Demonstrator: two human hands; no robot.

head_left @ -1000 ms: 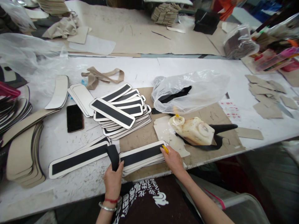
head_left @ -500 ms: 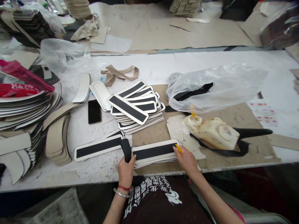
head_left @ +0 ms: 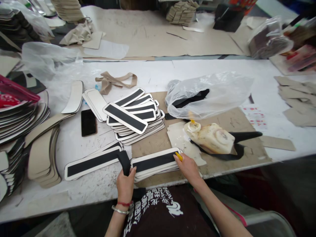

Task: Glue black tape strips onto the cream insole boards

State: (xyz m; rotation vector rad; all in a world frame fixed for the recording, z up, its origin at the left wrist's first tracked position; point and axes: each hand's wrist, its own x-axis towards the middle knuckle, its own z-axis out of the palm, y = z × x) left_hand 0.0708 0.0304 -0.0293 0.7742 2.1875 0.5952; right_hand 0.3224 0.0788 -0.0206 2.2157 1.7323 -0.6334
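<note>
Close to the table's front edge lies a short stack of white rounded panels (head_left: 158,170), the top one bearing a black strip (head_left: 153,162). At its left end my left hand (head_left: 125,184) is closed around folded black strips (head_left: 124,162), thumb at the panel's edge. My right hand (head_left: 189,168) grips a yellow stick-like tool (head_left: 179,156) at the right end of the top panel; its kind is hidden by the fingers. Left of my left hand rests another strip-covered panel (head_left: 92,163). Behind is a loose pile of similar panels (head_left: 132,117).
A stained white plastic container (head_left: 214,140) with a pale-filled opening stands at right on brown card. Behind it lies a clear plastic bag (head_left: 222,95) with black material inside. A phone (head_left: 89,122), curved beige pieces (head_left: 41,158) and a beige fabric band (head_left: 118,82) are at left.
The view has turned to the right, so the table's things appear farther left. Both hands keep nearly the same places at the stack, with the same things in them.
</note>
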